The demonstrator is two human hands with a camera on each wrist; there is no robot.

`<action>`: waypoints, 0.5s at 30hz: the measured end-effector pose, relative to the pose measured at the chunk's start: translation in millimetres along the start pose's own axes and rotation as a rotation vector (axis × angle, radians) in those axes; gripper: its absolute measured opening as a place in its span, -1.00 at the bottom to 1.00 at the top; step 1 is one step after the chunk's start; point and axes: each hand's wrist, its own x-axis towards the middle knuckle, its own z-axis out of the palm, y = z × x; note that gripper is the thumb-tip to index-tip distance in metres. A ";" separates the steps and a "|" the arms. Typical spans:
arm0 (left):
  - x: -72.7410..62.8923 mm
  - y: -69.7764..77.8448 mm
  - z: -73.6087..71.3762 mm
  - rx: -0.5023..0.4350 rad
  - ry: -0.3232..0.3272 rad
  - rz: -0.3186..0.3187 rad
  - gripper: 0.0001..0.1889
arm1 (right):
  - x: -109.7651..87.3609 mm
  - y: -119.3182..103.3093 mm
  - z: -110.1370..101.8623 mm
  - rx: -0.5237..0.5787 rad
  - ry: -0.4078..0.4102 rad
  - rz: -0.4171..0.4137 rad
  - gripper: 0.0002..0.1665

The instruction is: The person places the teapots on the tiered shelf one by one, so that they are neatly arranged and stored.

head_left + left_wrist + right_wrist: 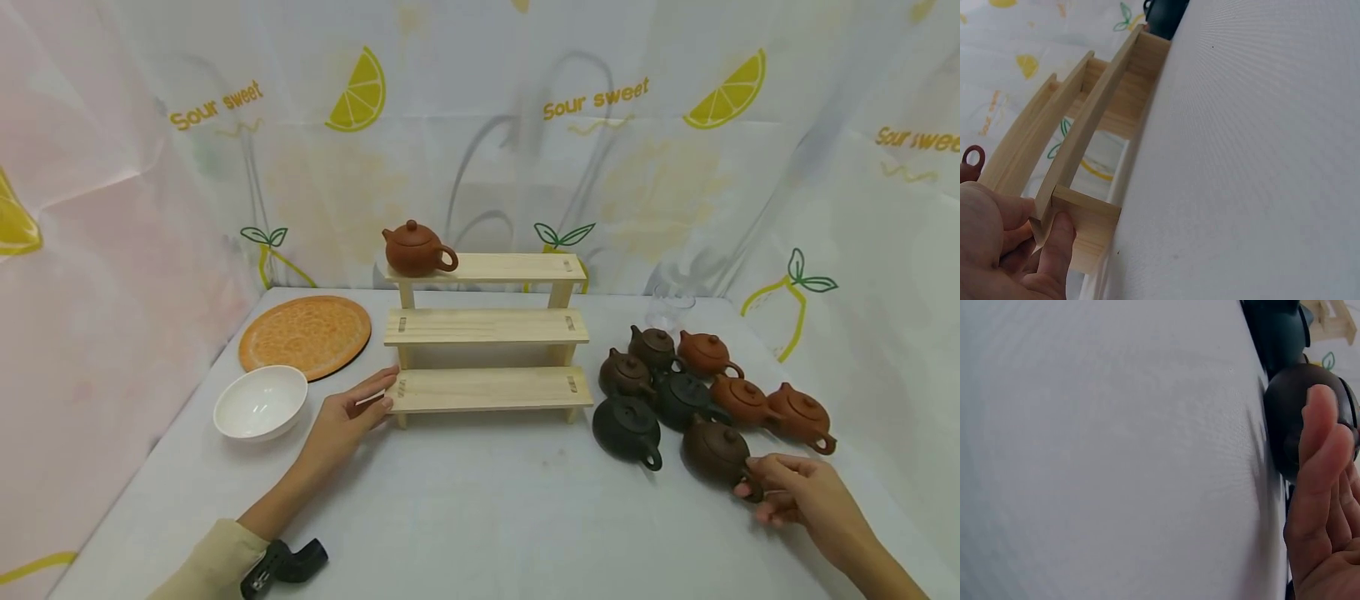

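Head camera looks forward-down; 2 close-up wrist views share the shelf [487,388].

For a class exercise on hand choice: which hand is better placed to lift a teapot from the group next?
Probably the right hand: its fingers are at the nearest dark brown teapot. The left hand grips the wooden stand, well to that teapot's left.

Head pic bright w/ soft shadows; wrist pics dimmer, greyer.

hands [1316,512]: right, at brown teapot [1286,412] | blackish teapot [1280,334] beside it | white cloth [1116,450] | wooden stand [1334,325] beyond
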 end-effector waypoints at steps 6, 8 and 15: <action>0.3 2.0 0.5 0.011 0.000 0.010 -0.50 | 2.2 1.7 -6.1 0.021 -0.165 -0.099 -0.73; 0.4 2.3 0.6 0.009 0.003 0.012 -0.50 | 2.5 3.0 -8.2 -0.005 -0.173 -0.133 -0.77; -0.2 1.9 -0.1 0.006 0.003 0.000 -0.49 | 3.0 7.1 -17.7 -0.143 -0.139 -0.273 -0.84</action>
